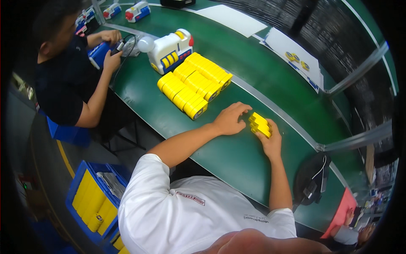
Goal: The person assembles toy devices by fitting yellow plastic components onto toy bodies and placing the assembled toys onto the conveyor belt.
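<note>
A short stack of several yellow plastic pieces [259, 123] is gripped in my right hand [272, 139], just above the green table. To its left, my left hand [231, 120] is open with fingers apart and bent, holding nothing and not touching the stack. Left of my hands, rows of similar yellow pieces [182, 94] lie packed side by side on the table. They have rounded ends, and a dark detail shows on some end faces. Behind these rows stands a white toy vehicle [171, 50] with blue, red and yellow parts.
At the left, another person [69, 76] holds a blue part [99, 55] and a corded tool. A blue crate [84, 203] of yellow pieces stands on the floor. A black bag [312, 180] lies right on the green table [232, 169]. White sheets [292, 57] lie beyond the metal rail.
</note>
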### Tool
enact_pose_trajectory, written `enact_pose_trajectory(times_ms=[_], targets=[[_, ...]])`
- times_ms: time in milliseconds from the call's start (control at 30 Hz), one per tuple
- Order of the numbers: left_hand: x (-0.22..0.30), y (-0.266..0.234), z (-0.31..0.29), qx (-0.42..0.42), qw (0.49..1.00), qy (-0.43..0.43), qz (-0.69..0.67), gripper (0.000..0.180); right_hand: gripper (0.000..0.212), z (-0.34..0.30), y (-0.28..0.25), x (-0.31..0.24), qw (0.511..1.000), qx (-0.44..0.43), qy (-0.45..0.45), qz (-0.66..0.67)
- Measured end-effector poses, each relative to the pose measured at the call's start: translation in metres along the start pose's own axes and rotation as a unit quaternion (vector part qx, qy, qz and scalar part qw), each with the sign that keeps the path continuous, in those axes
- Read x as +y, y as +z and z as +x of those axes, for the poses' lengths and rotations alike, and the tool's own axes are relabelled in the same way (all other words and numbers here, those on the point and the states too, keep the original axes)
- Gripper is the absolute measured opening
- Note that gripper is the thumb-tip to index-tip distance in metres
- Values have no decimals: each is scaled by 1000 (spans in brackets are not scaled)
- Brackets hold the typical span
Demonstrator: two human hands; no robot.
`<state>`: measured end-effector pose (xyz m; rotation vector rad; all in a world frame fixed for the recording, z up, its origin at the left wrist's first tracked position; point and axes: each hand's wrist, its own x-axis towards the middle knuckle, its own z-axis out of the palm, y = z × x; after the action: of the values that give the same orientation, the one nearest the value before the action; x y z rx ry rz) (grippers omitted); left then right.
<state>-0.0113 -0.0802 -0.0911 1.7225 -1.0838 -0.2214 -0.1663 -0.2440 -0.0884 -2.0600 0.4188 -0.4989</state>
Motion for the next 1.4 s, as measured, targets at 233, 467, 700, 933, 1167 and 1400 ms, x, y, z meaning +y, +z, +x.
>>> enact_pose_trajectory(times_ms=[233,467,700,933,1167,1400], targets=[[1,1,1,-19,989,116,89,57,64,0,2,1,988,12,-73,-133],[-3,0,5,-53,985,121,109,53,63,-2,20,-2,973,34,-104,-202],[1,-1,4,-21,979,183,86,74,70,-7,13,-8,978,1,-100,-184],[0,-1,0,-60,975,180,113,69,64,0,12,1,983,-27,-109,-148],[3,1,2,-60,974,182,120,65,62,-2,8,-2,982,-53,-97,-154],[1,0,4,-90,973,178,115,57,64,-4,6,-8,980,-51,-101,-163]])
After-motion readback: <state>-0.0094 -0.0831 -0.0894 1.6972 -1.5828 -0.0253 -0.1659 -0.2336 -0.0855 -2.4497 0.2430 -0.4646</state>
